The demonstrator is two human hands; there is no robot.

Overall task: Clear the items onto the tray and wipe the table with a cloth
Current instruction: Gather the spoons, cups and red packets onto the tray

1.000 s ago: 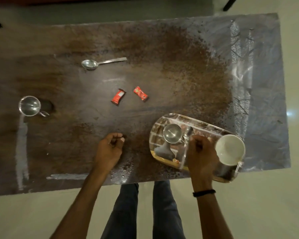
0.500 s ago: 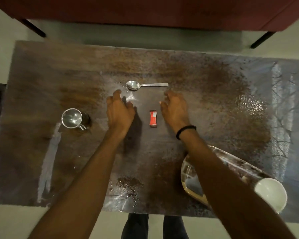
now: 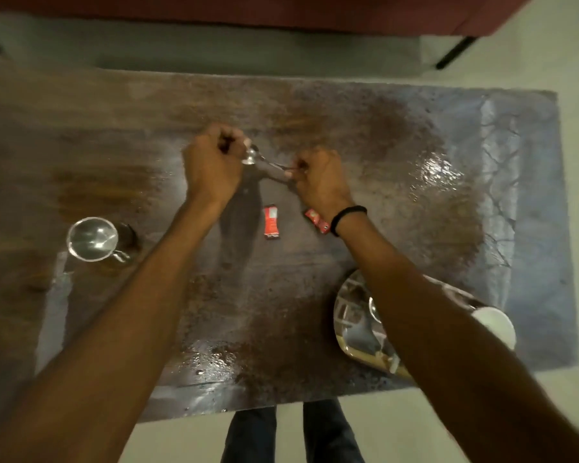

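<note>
A steel spoon [image 3: 259,159] is held just above the dark, stained table [image 3: 415,168] at its far middle. My left hand [image 3: 214,165] is curled at the spoon's bowl, and my right hand [image 3: 318,182] pinches the end of its handle. Two red sachets lie just near of the hands, one upright [image 3: 270,222] and one [image 3: 316,220] partly under my right wrist. A steel cup [image 3: 92,239] stands at the left. The shiny tray [image 3: 350,329] sits at the near right, mostly hidden by my right forearm, with a white cup [image 3: 497,324] on it. No cloth is in view.
A small steel bowl [image 3: 372,309] peeks out on the tray beside my forearm. Wet patches and brown stains cover the table's middle and near edge. A maroon sofa [image 3: 281,11] runs along the far side, and my legs [image 3: 291,432] are below the near edge.
Both hands moved from flat beside the sachets up to the spoon and closed on it. The second sachet shows again by my right wrist.
</note>
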